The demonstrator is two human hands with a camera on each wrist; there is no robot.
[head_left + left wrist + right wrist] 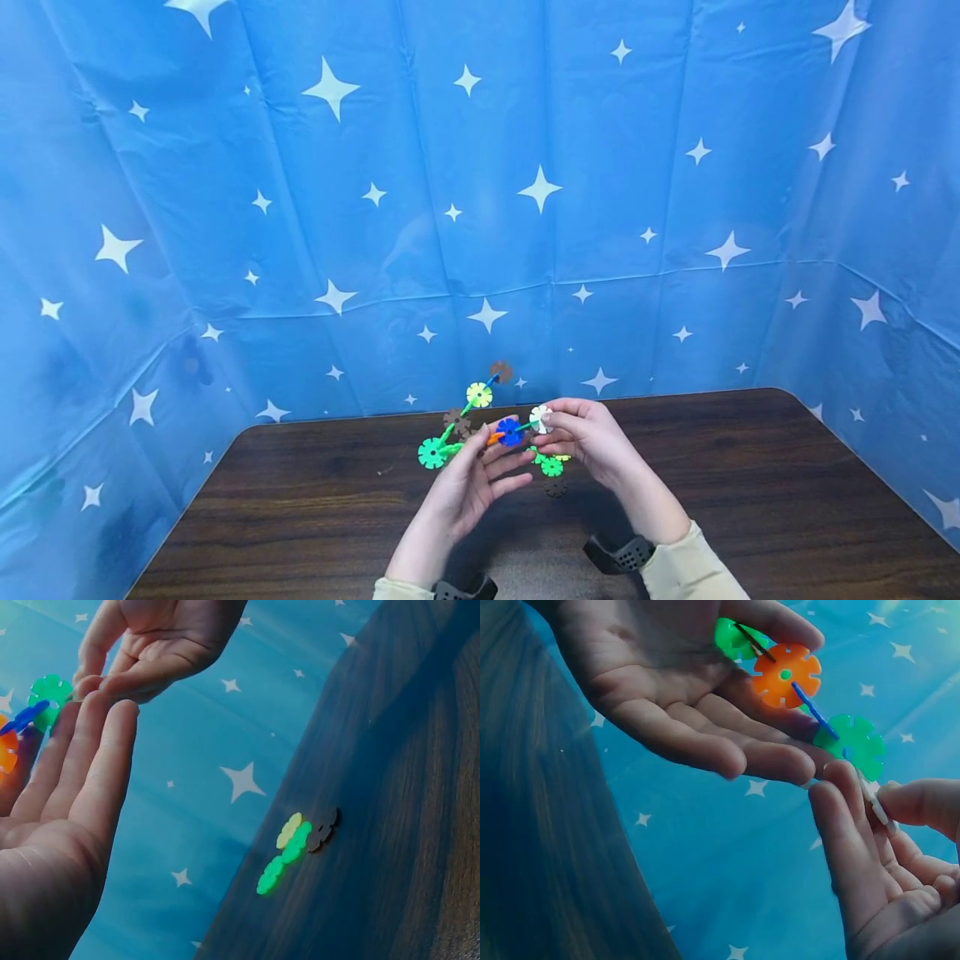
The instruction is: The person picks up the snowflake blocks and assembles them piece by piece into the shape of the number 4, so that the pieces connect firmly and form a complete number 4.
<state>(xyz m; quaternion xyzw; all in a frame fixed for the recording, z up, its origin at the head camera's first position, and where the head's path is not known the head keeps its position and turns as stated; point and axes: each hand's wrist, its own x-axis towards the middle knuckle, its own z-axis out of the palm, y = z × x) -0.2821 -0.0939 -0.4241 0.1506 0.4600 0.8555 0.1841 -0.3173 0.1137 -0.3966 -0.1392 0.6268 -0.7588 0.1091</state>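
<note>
A chain of notched plastic discs hangs in the air between the two hands. My left hand [472, 487] pinches it near an orange disc [786, 676] and a blue disc [509, 432], thumb on one side, its other fingers extended. The chain's far part, with a green disc [431, 452], a yellow disc [479, 394] and a brown disc [501, 372], sticks out beyond the left hand. My right hand [600, 446] pinches a white disc [540, 418] between thumb and fingers. A green disc [859, 746] stands between the white and blue ones, joined to the blue.
On the dark wooden table [315, 500] behind the hands lie green discs [285, 859], a yellow disc [289, 830] and a brown disc [323, 830]. A blue curtain [420, 167] with white stars hangs behind the table and at both sides.
</note>
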